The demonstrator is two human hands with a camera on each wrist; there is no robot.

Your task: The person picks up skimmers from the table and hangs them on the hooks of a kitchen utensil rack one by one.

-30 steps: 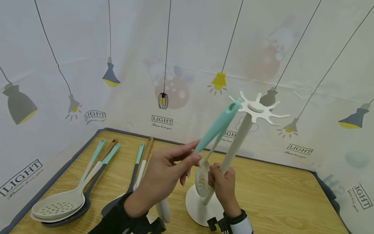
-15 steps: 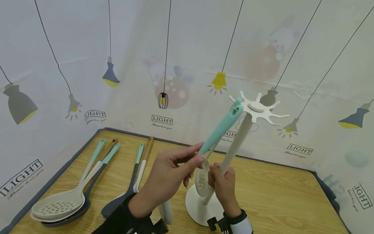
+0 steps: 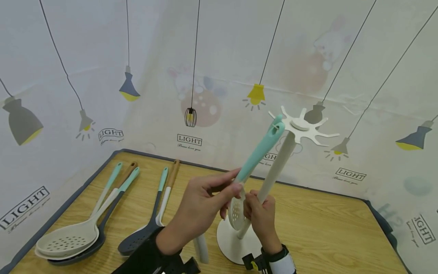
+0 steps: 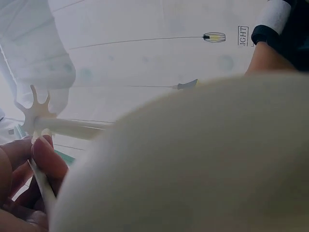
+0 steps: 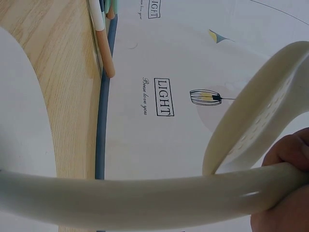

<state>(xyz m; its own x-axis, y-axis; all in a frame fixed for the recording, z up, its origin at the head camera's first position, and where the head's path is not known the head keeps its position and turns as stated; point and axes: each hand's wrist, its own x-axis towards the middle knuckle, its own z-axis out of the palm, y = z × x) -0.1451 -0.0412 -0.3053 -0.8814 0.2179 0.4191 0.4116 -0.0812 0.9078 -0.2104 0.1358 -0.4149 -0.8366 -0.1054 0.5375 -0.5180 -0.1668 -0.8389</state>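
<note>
The left hand [image 3: 204, 203] pinches, between thumb and fingers, a pale utensil with a smooth turquoise handle [image 3: 257, 155], gripping low on the handle, presumably to leave its eyelet [image 3: 275, 130] accessible. The eyelet is at the star-shaped top of a white, plastic-looking utensil stand [image 3: 300, 125]; full seating cannot be confirmed. The right hand [image 3: 262, 217] has its fingers wrapped round the cylindrical white post [image 3: 276, 169], probably to resist tipping. A cream perforated spoon [image 3: 235, 215] appears to hang head-down from the stand, beside the right hand. The round white base [image 3: 226, 243] rests on the wood-grain table [image 3: 325, 228]
</note>
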